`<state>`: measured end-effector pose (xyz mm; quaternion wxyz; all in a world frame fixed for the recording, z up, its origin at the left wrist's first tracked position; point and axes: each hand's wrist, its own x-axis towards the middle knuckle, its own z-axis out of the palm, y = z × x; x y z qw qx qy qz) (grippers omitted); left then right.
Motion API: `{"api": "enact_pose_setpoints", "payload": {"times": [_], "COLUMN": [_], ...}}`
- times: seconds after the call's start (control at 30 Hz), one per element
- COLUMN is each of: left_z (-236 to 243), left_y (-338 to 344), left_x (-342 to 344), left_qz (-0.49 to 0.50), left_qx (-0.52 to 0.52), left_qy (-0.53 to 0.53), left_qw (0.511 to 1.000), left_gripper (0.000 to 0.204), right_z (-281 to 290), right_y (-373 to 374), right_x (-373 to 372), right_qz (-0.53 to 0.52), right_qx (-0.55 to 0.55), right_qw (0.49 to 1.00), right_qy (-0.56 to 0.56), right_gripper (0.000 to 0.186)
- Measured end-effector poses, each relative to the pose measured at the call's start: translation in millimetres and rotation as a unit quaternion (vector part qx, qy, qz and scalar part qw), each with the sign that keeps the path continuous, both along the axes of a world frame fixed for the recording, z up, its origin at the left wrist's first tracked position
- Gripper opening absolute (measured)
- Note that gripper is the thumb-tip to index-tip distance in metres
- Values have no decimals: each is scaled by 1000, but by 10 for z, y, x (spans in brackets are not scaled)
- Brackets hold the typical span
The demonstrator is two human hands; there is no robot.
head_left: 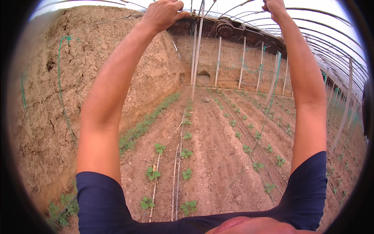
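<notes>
Both my arms reach up high in front of me. At the top edge, left of centre, my left hand point(163, 15) is closed, its fingers curled and its thumb pointing right. A thin wire point(191, 15) runs beside its thumb; whether the fingers grip it cannot be made out. My right hand point(274, 7) is raised at the top right, partly cut off by the picture's edge. Its visible fingers are curled, and anything in them is hidden. Thin curved roof rods point(319, 24) of the greenhouse are nearest to it.
A rough earth wall point(43, 78) rises on the left, with a green string point(59, 78) hanging down it. Young plants point(186, 153) grow in rows along thin drip hoses point(176, 175). Pale posts point(197, 50) stand ahead, below a dark roller mechanism point(225, 29).
</notes>
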<state>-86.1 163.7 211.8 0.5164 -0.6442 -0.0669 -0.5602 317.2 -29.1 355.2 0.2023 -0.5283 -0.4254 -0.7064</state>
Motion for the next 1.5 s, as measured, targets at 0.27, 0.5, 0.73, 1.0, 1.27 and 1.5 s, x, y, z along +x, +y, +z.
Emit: {"api": "enact_pose_setpoints", "payload": {"times": [0.27,0.5,0.73,1.0,1.27,1.5], "left_z": [42,113,337,392,242,124], "left_y": [89,70,5,20,73,49], "left_x": [36,58,-25,-22,23,41], "left_qz": [-40,-12,-96,-133,-78,-52], "left_qx": [47,-108,-257,-342,-272,-248], "left_qy": [-2,22,82,120,30,-10], "left_qw": [998,994,958,923,959,967], "left_gripper": [43,51,48,50,57,58], "right_z": [-525,-666,-497,-447,-1108,-1170], "right_y": [704,628,749,578,380,635], "right_x": [-8,-87,172,-38,-1613,-1729], "right_qz": [582,607,698,442,340,253], "right_qx": [-22,55,118,9,-286,-184], "right_qw": [694,660,584,789,896,943], "right_qy": [423,438,397,427,-3,-113], "right_gripper": [43,25,18,29,42,32]}}
